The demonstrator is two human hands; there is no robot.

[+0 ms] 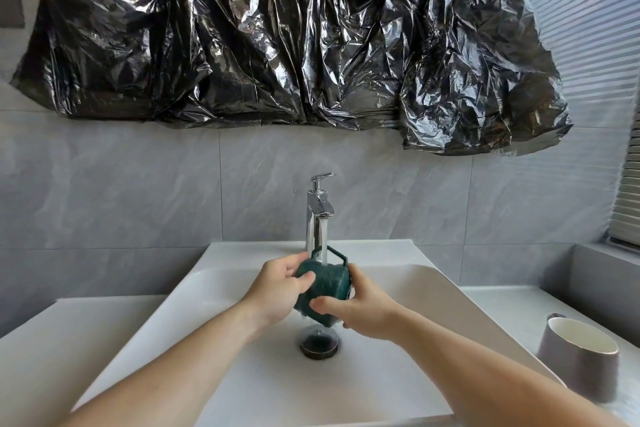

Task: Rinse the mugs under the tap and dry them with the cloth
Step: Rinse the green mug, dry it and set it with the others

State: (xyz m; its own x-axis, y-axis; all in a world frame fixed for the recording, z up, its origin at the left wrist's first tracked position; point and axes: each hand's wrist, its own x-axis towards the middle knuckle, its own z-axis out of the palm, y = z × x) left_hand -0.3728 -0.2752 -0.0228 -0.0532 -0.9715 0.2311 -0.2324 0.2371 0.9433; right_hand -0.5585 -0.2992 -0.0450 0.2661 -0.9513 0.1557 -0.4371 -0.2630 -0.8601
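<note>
Two bare arms reach in from bottom. Left hand (pixel 277 291) wraps fingers round green mug (pixel 323 291). Mug tipped over sink (pixel 145 329), water from tap (pixel 318 211) hitting it. Right hand (pixel 363 312) grips mug's other side. Grey mug (pixel 578 360) waits on right counter. Wet mug could slip, bang sink. Cloth not seen.

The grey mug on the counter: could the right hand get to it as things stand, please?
Probably yes, but not at once. The grey mug stands in the open to the right of the basin with nothing in front of it. The right hand, though, is gripping the green mug under the tap.
</note>
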